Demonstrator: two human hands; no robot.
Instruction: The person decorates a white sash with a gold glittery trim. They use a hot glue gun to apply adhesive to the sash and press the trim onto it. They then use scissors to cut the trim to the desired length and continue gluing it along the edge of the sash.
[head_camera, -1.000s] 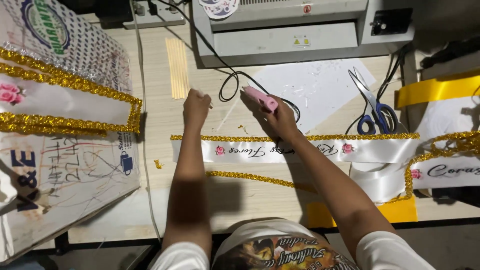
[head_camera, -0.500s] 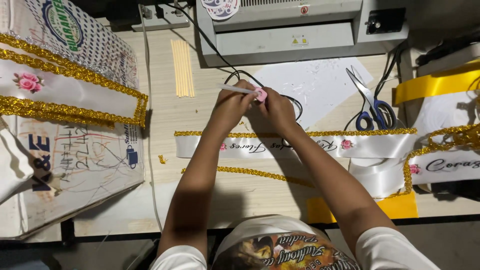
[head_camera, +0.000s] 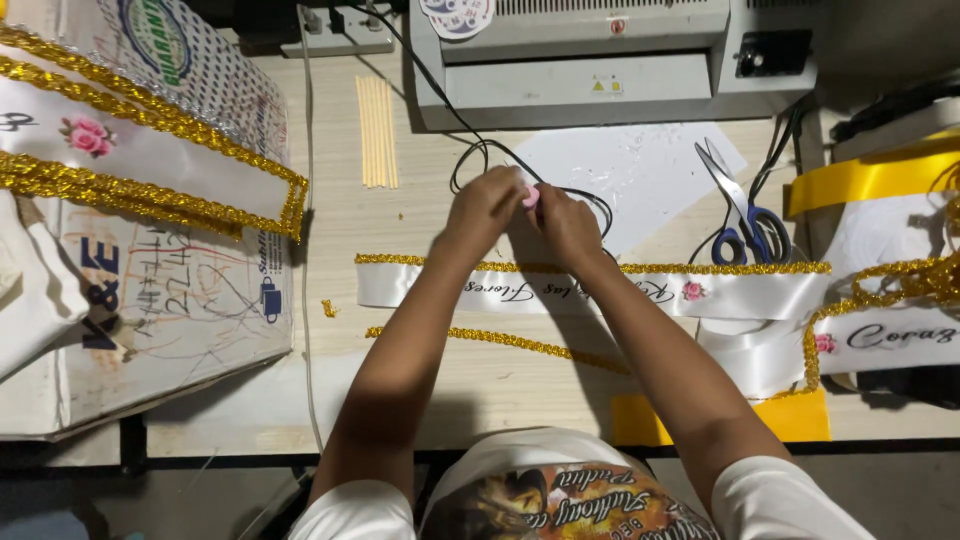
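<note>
My left hand (head_camera: 483, 208) and my right hand (head_camera: 568, 226) meet over a small pink glue gun (head_camera: 530, 196), and both close around it. Only a sliver of pink shows between the fingers. Its black cable (head_camera: 470, 160) loops away toward the back. Just below the hands a white ribbon (head_camera: 740, 296) with gold trim, script lettering and a pink rose lies across the wooden table (head_camera: 420, 230). A loose gold trim strip (head_camera: 500, 341) lies nearer to me, partly under my arms.
Pale glue sticks (head_camera: 377, 130) lie in a row at back left. Blue-handled scissors (head_camera: 745, 215) rest on the right by a white sheet (head_camera: 640, 170). A grey laminator (head_camera: 600, 60) stands behind. Trimmed sashes on a printed bag (head_camera: 150, 250) fill the left, yellow ribbon (head_camera: 870, 180) the right.
My left hand came from the table to the glue gun, held a pale stick at its back half a second ago, and now both hands cover the gun.
</note>
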